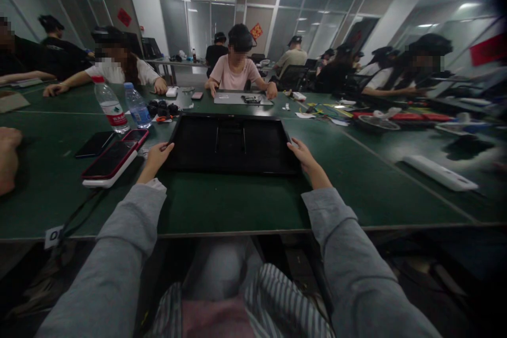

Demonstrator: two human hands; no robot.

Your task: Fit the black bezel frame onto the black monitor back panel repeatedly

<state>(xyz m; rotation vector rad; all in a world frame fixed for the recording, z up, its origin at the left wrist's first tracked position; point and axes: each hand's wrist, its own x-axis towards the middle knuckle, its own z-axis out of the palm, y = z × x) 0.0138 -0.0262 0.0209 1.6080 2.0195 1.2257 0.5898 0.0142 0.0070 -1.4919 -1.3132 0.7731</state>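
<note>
A wide black rectangular panel [232, 156] with a raised thin frame, which looks like a monitor, is in front of me at the green table. Two thin pale upright lines show in its middle; whether they are parts or reflections I cannot tell. My left hand [157, 158] grips its left edge, fingers closed round the frame. At the opposite side, my right hand [304, 156] holds the right edge, thumb on the front. The panel's underside is hidden, so I cannot tell whether it rests fully on the table.
Left of the panel are two bottles [113, 108], phones [109, 159] on a white block, a dark phone [95, 144] and black clustered items [162, 109]. A white power strip [440, 173] lies right. Across the table [233, 203], a person [237, 66] handles small parts; another person's hand [8, 158] is far left.
</note>
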